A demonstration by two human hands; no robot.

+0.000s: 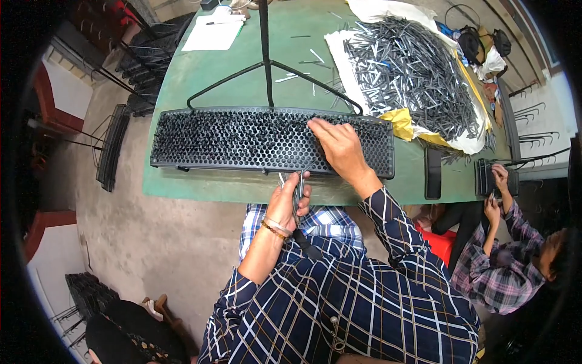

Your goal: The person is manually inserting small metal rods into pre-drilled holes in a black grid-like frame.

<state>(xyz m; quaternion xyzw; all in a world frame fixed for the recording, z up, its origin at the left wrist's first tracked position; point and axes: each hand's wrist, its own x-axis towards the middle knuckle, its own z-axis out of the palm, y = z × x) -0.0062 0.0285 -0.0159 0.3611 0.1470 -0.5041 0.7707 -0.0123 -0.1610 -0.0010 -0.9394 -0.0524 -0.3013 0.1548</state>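
A long black perforated rack (267, 159), its top full of round holes, lies across the near edge of the green table. Dark pieces stand in many of its holes, mostly toward the left and the back. My left hand (290, 200) is closed round a bunch of slim grey and black strips (298, 189) just in front of the rack's near edge. Over the right half of the rack is my right hand (339, 145), fingers drawn together and tips at the holes. Whatever those fingertips pinch is too small to make out.
A big heap of slim dark strips (412, 79) lies on white and yellow sacking at the right of the table (212, 76). A black rod frame (268, 73) rises behind the rack. White paper (213, 33) lies far left. A co-worker (509, 261) handles a similar black rack at right.
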